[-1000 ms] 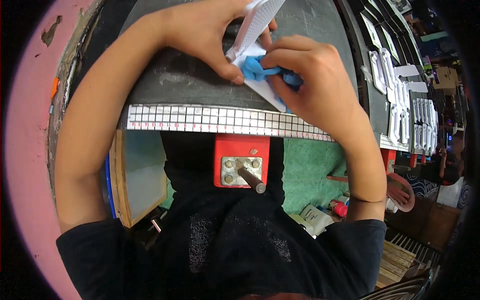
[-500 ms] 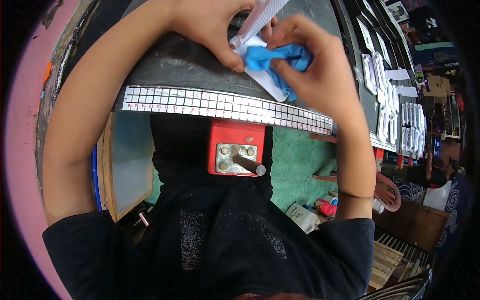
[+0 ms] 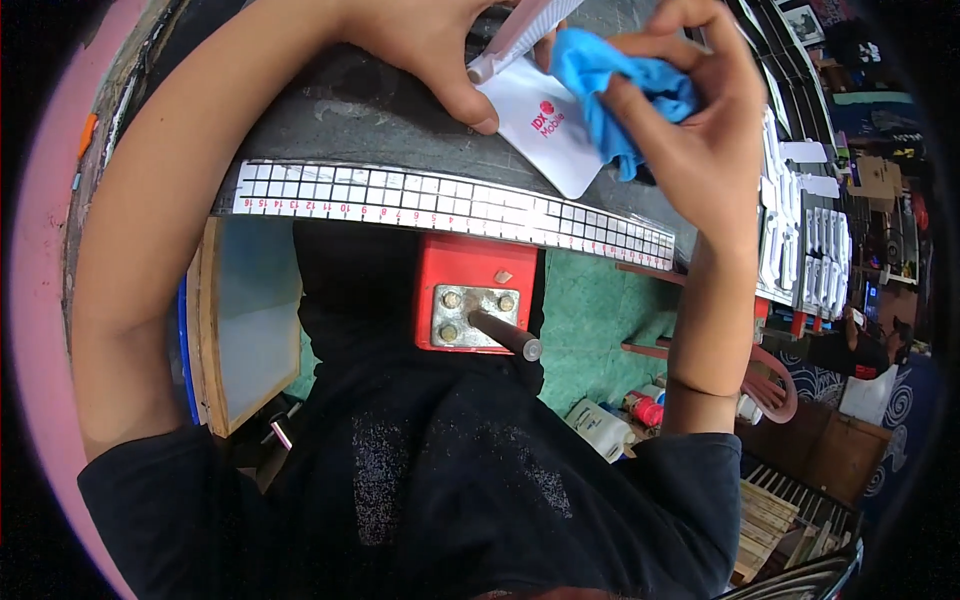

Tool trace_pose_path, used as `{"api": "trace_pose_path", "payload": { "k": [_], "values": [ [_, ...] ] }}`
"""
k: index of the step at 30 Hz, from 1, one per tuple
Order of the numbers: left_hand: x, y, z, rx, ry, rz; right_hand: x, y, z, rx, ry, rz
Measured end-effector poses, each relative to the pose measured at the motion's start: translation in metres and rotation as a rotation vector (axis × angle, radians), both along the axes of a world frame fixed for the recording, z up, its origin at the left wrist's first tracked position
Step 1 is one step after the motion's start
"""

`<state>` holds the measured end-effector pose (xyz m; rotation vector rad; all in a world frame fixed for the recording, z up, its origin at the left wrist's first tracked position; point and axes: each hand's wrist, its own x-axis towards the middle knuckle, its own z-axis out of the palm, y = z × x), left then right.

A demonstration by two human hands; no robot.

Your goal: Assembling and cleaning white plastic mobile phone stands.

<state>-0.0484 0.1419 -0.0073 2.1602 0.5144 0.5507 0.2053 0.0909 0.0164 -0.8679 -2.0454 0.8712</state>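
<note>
Tabletop (image 3: 400, 135) beneath white stand (image 3: 550, 140), green floor (image 3: 585, 320), perhaps tiled

Left arm (image 3: 140, 260) was bowed outward at nine o'clock; left hand (image 3: 432, 50), at twelve, had its thumb (image 3: 464, 101) extended toward four. Right hand (image 3: 708, 125), near two, had curled fingers (image 3: 660, 46), thumb directed toward eleven.

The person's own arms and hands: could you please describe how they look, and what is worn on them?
The left sleeve and right sleeve are short, black and loose, ending above the elbows. Below them the arms are uncovered. The left hand and right hand wear no gloves. No watch or bracelet shows.
</note>
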Motion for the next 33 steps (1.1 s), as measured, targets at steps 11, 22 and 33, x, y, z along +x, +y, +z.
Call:
{"api": "trace_pose_path", "payload": {
  "k": [11,22,33],
  "values": [
    [0.001,-0.002,0.003,0.056,0.003,-0.011,0.009,0.007,-0.001,0.235,-0.103,0.022],
    [0.001,0.000,0.001,0.285,0.039,-0.039,0.007,-0.007,-0.002,0.215,-0.170,0.070],
    [-0.006,0.001,-0.006,0.365,0.069,0.063,0.032,0.034,-0.007,0.297,-0.069,-0.288]
  ]
}}
